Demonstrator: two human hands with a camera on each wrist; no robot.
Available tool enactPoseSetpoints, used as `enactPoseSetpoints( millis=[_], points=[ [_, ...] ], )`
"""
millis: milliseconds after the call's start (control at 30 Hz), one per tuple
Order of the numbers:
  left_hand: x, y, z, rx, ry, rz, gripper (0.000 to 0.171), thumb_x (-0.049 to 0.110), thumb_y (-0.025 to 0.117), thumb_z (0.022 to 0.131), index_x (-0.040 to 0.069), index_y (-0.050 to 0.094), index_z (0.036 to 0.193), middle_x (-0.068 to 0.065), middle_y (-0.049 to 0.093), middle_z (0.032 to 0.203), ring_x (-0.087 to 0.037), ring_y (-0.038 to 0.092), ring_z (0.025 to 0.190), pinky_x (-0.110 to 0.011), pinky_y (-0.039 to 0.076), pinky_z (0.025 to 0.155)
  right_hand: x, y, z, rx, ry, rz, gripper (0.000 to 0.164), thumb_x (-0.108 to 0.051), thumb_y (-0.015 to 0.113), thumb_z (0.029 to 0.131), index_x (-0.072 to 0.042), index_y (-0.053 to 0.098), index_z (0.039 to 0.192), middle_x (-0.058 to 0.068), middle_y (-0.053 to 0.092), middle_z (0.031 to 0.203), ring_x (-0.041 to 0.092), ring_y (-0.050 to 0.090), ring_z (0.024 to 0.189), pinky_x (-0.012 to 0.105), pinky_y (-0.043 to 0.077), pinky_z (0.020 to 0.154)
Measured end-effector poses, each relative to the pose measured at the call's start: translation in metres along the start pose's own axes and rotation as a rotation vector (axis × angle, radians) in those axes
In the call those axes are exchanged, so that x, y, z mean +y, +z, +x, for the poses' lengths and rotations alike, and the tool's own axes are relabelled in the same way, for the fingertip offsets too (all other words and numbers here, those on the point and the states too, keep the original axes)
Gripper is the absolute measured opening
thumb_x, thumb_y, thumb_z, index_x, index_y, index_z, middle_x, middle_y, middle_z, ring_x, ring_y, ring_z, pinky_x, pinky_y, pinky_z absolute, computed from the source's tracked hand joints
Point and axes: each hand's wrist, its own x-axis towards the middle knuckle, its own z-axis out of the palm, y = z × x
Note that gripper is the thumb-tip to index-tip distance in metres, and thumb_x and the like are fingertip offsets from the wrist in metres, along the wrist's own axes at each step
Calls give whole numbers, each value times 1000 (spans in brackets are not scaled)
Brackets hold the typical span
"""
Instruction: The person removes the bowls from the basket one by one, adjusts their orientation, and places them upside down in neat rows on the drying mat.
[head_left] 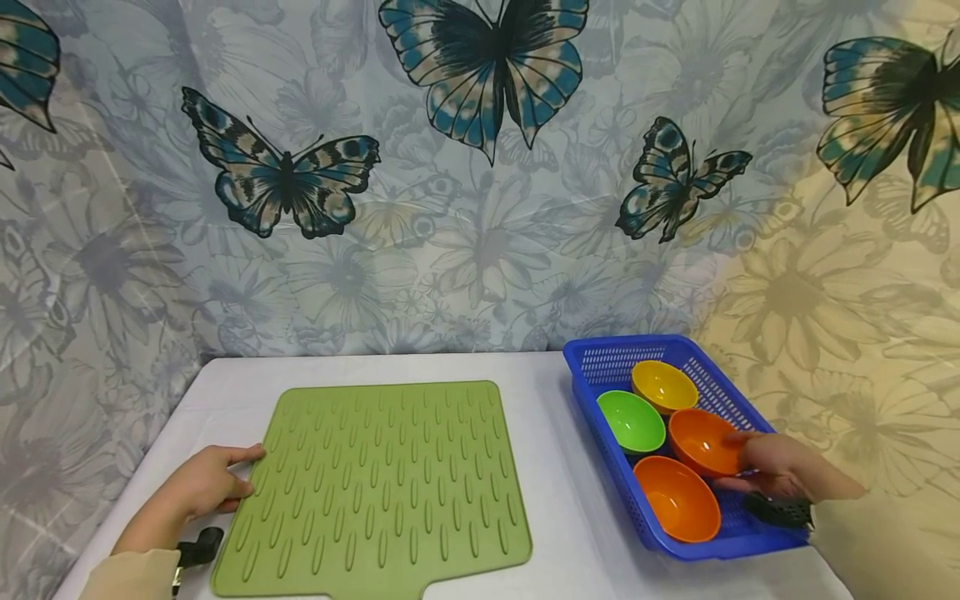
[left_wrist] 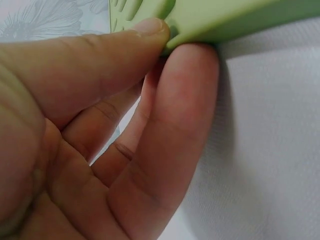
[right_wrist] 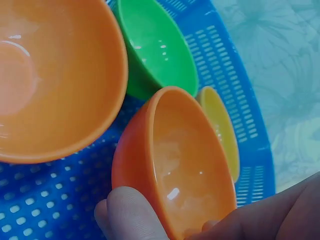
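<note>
A green silicone drying mat with raised oval ridges lies on the table. My left hand pinches its left edge, thumb on top and fingers against the underside in the left wrist view. At the right, my right hand grips the rim of an orange bowl, which tilts inside the blue basket. Around it in the basket sit a larger orange bowl, a green bowl and a yellow bowl. All the bowls face upward.
A white cloth covers the table. Behind it hangs a curtain printed with butterflies and flowers. The basket stands at the table's right side, with a strip of cloth between it and the mat.
</note>
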Motion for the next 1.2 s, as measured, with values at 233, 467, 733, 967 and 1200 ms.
enactPoseSetpoints(
  millis=[233, 467, 733, 967, 1200],
  points=[
    [1, 0, -1, 0, -2, 5, 66, -5, 72, 84, -10, 44, 143, -39, 41, 135, -23, 60, 70, -36, 54, 60, -16, -3, -20, -22, -79, -44, 82, 21, 42, 86, 9, -9, 149, 32, 39, 116, 38, 65, 89, 43, 55, 86],
    [3, 0, -1, -1, -5, 26, 66, -6, 70, 84, -10, 43, 144, -40, 36, 139, -24, 57, 70, -36, 53, 60, -36, 21, -39, -39, -217, -130, 76, 12, 39, 92, 6, -6, 152, 32, 37, 121, 37, 67, 89, 44, 56, 83],
    [1, 2, -1, 10, 2, 22, 66, -7, 70, 83, -11, 43, 143, -38, 42, 134, -24, 57, 67, -36, 53, 59, -50, 86, -45, -86, -314, -197, 68, 8, 41, 93, 2, 13, 155, 33, 34, 131, 37, 68, 90, 43, 57, 80],
    [7, 3, -3, 19, 14, 59, 64, -6, 70, 83, -12, 44, 142, -38, 44, 134, -21, 53, 62, -35, 52, 57, -51, 132, -46, -142, -315, -214, 67, 7, 42, 93, 1, 19, 156, 36, 33, 136, 40, 68, 90, 43, 58, 79],
    [38, 12, -8, 67, 113, 357, 79, 32, 68, 94, -19, 34, 143, -43, 49, 127, -54, 58, 100, -61, 49, 82, -46, 156, -50, -150, -336, -255, 64, 5, 42, 93, 0, 25, 155, 36, 40, 137, 37, 69, 88, 40, 59, 73]
  ],
)
